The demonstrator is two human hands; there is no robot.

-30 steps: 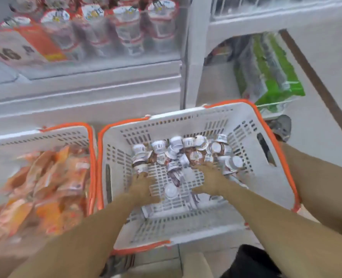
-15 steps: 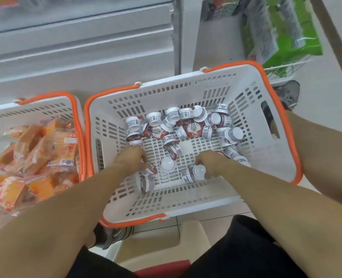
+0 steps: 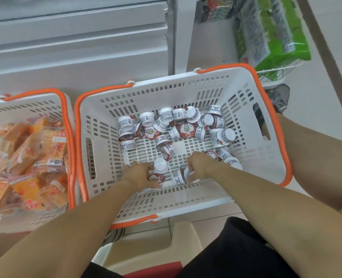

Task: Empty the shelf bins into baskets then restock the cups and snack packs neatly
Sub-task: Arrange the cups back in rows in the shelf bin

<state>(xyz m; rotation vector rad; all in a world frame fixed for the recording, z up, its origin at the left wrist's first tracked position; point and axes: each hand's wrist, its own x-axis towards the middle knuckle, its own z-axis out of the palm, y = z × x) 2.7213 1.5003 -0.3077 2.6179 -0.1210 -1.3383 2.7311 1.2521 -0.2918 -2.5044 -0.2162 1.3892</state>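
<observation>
Had both hands in the cup basket (image 3: 246, 109): left hand (image 3: 140, 174) clutched a red-lidded cup (image 3: 156, 178), right hand (image 3: 199, 164) gripped a white cup (image 3: 188, 174). Snack packs (image 3: 26, 157) sat in the left basket (image 3: 36, 103).

Bright, even overhead light is filling the scene, casting only faint, soft shadows. The wide lens is bending straight lines toward the edges. Fine print on the cups (image 3: 183, 128) is smearing slightly, and the upper left corner is washing out pale.
</observation>
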